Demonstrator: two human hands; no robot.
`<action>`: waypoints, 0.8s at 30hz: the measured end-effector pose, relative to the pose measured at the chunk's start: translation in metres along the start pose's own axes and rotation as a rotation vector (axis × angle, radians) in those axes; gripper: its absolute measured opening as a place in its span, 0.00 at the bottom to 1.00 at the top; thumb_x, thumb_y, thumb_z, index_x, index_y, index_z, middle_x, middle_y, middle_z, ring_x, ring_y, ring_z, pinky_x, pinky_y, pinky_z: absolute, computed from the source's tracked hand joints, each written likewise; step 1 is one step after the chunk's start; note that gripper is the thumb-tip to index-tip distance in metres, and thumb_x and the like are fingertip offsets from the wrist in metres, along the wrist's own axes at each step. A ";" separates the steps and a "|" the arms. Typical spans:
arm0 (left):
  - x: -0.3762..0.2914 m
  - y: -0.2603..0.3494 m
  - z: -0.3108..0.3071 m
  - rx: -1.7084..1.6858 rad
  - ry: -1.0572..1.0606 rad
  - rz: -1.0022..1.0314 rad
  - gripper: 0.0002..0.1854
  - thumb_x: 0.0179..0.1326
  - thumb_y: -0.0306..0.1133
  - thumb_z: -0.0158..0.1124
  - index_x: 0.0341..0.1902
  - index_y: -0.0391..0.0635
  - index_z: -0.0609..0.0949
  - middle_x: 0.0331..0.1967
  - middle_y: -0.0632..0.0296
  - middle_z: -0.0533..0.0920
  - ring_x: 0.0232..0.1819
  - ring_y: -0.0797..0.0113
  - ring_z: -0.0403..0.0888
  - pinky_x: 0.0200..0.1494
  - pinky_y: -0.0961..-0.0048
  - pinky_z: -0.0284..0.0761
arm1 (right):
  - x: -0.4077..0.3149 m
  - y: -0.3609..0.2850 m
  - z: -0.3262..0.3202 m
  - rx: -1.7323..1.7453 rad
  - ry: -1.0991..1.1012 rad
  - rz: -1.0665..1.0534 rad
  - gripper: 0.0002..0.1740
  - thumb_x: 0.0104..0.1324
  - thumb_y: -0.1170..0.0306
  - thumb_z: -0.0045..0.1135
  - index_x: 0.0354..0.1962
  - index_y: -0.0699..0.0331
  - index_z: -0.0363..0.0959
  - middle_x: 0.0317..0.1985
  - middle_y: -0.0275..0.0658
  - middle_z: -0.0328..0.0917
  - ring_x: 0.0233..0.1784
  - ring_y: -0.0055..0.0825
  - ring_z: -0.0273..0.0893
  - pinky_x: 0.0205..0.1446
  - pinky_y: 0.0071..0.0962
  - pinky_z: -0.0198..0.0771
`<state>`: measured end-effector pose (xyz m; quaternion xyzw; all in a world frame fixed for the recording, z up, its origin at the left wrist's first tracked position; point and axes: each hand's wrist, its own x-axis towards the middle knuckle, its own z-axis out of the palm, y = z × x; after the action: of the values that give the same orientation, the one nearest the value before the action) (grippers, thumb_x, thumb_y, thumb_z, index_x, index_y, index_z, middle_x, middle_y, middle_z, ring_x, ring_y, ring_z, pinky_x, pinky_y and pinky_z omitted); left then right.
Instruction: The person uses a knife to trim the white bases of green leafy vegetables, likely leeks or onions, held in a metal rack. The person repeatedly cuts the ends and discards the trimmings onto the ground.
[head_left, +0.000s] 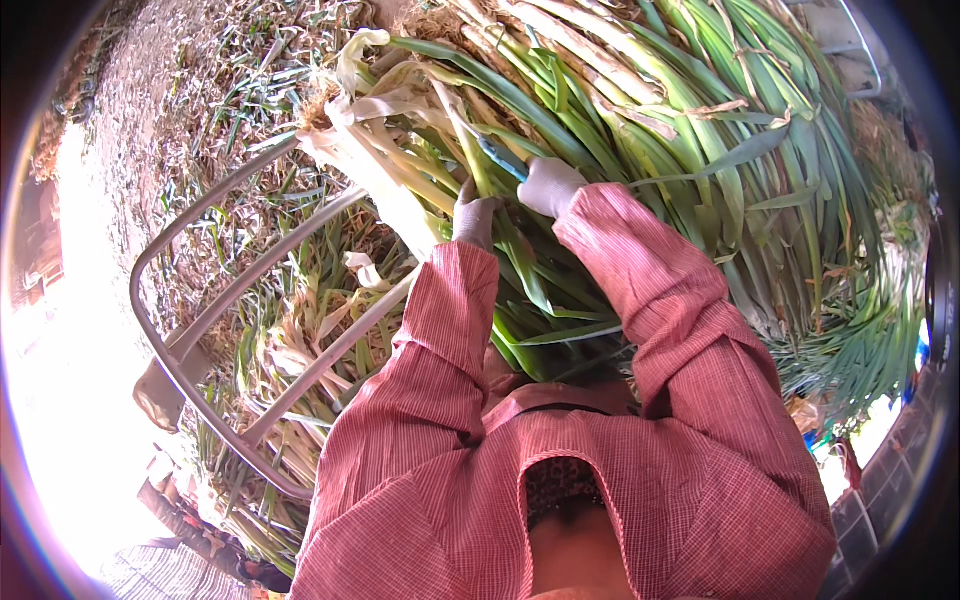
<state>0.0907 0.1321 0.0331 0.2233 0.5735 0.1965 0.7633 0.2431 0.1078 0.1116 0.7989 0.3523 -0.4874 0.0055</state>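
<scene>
My left hand (476, 217), in a grey glove, grips a leek-like stalk (471, 156) with pale, peeling outer leaves. Close beside it on the right, my right hand (553, 186), gloved too, is closed around a small tool with a blue handle (504, 160); its working end is hard to make out. Under and left of my hands lie more pale stalks (390, 180), with a root tuft at the upper left. Long green leaves (525, 262) hang down towards my lap.
A large heap of long green stalks (697, 150) spreads across the upper right. On the left stands a curved metal tube frame (247, 277). Leaf trimmings (202, 112) litter the ground behind it. Another bundle of green leaves (847, 367) lies at the right.
</scene>
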 end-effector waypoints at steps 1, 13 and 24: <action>0.000 0.002 -0.002 -0.028 -0.023 -0.034 0.24 0.56 0.14 0.51 0.58 0.38 0.73 0.36 0.53 0.81 0.26 0.57 0.82 0.28 0.61 0.82 | -0.003 0.003 0.000 -0.028 -0.031 0.018 0.24 0.60 0.65 0.51 0.52 0.66 0.77 0.49 0.58 0.81 0.54 0.53 0.79 0.60 0.43 0.73; -0.013 0.009 -0.018 -0.093 -0.131 -0.012 0.20 0.57 0.21 0.48 0.54 0.38 0.75 0.24 0.55 0.78 0.22 0.60 0.76 0.25 0.65 0.76 | 0.070 -0.063 -0.016 -0.006 0.025 0.000 0.22 0.62 0.65 0.51 0.49 0.69 0.78 0.47 0.56 0.82 0.51 0.50 0.83 0.55 0.40 0.76; -0.029 0.018 -0.022 -0.133 -0.023 -0.072 0.19 0.54 0.24 0.46 0.51 0.45 0.75 0.21 0.60 0.72 0.19 0.64 0.71 0.23 0.65 0.72 | 0.086 -0.106 -0.042 -0.039 -0.039 0.045 0.19 0.70 0.65 0.46 0.48 0.69 0.77 0.32 0.44 0.80 0.29 0.29 0.78 0.33 0.32 0.72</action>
<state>0.0611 0.1336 0.0608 0.1535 0.5581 0.2040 0.7896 0.2391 0.2507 0.1016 0.7966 0.3436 -0.4959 0.0388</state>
